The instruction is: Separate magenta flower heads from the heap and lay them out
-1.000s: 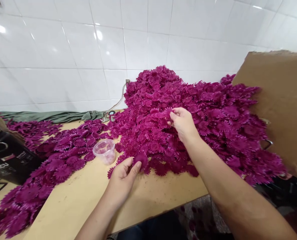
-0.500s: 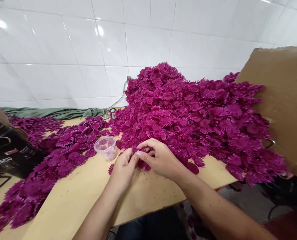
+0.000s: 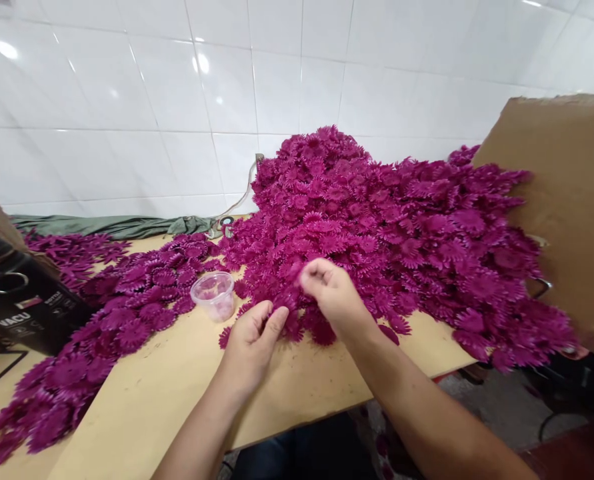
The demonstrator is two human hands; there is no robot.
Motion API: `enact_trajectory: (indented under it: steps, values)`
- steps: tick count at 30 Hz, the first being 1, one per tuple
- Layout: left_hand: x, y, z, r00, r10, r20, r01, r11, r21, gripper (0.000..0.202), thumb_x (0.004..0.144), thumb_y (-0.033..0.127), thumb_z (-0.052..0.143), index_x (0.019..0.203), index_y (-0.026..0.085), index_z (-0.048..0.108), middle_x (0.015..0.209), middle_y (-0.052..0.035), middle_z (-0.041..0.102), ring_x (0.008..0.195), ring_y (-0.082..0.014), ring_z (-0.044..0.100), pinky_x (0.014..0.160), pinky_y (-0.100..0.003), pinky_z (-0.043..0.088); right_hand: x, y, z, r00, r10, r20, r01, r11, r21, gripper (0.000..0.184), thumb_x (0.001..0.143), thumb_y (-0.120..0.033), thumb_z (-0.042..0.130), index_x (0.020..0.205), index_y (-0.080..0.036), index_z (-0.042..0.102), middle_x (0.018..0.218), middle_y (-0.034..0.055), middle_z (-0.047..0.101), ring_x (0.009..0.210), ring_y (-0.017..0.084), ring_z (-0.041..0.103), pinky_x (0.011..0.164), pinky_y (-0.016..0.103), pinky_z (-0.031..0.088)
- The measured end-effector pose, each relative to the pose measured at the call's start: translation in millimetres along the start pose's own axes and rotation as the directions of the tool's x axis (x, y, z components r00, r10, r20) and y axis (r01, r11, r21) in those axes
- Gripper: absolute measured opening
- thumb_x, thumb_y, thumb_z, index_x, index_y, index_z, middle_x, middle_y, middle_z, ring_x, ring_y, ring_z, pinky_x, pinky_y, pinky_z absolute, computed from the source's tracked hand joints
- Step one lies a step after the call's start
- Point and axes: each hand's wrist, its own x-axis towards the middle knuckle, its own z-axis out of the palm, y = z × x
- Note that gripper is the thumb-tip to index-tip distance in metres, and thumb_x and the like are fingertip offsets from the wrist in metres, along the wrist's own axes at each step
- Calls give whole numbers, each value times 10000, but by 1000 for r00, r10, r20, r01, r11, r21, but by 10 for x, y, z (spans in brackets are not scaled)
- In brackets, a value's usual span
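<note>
Our left hand (image 3: 251,341) has thumb and index finger bent together at the front of the magenta flower pile (image 3: 337,213); we cannot tell whether they pinch a flower. Our right hand (image 3: 329,288), fingertips blurred, is at the pile; its grip we cannot determine. On the table (image 3: 171,387), we locate a clear cup (image 3: 213,297) near the left hand; cardboard (image 3: 567,207) borders the pile's right.

Left hand (image 3: 248,343) near curled right hand (image 3: 333,292)
</note>
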Motion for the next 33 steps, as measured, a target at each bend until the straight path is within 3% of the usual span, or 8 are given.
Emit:
enact_trajectory:
  steps: [4,8,11,16,20,25,27,33]
  values:
    - [-46,-18,-66,999,-24,-28,21,995,-93,309,675,468,576,583,180,512,537,40,451,537,-104,405,533,-223,350,325,-180,-283,934,-205,-291,125,954,-271,32,722,-173,497,716,-174,529,708,22,579,665,146,542,689,309,439]
    - [6,-60,-104,997,-59,-45,50,983,-178,268,653,427,610,608,168,553,567,16,529,566,-116,469,580,-234,393,328,-270,-354,905,-412,-102,249,710,-659,244,700,-55,483,883,-136,623,1062,121,606,1039,233,512,957,413,346]
    - [37,-75,-86,999,-49,-14,46,985,-169,277,660,426,600,592,160,562,560,4,539,545,-116,466,559,-237,393,54,-215,-194,867,-498,22,355,587,-728,229,748,-112,494,918,-140,646,1128,132,590,1112,257,456,999,448,306]
    - [0,-102,-61,999,-38,20,40,995,-89,318,689,456,537,561,165,517,517,25,469,515,-108,422,525,-234,365,-396,4,110,920,-340,194,391,789,-473,228,758,-246,546,963,-159,599,952,94,622,891,201,557,830,389,449]
    - [-39,-159,-56,999,-36,-10,36,999,-2,319,725,451,488,563,177,462,525,45,411,515,-99,381,508,-224,326,-434,143,179,968,39,247,-11,994,-113,210,702,-193,572,909,-159,556,799,36,612,729,138,579,716,308,478]
    - [-51,-196,-62,1000,-27,8,26,998,64,369,747,471,458,517,184,432,493,53,382,479,-88,340,487,-221,300,-376,168,161,896,320,307,-382,909,168,341,592,-170,668,905,-155,532,749,-7,585,702,101,565,737,273,451]
    - [-51,-196,-69,999,-35,2,35,997,71,401,751,495,448,498,185,425,476,54,374,470,-87,333,483,-222,297,-395,156,162,891,320,322,-383,910,158,327,593,-168,662,897,-151,544,776,5,587,735,106,561,753,278,443]
    - [-78,-173,-52,998,-63,-25,64,998,29,495,751,619,358,504,193,409,452,50,368,443,-93,330,451,-230,295,-482,118,207,969,58,241,-43,997,-69,93,629,-166,610,704,-162,555,692,-7,556,650,108,530,637,263,425]
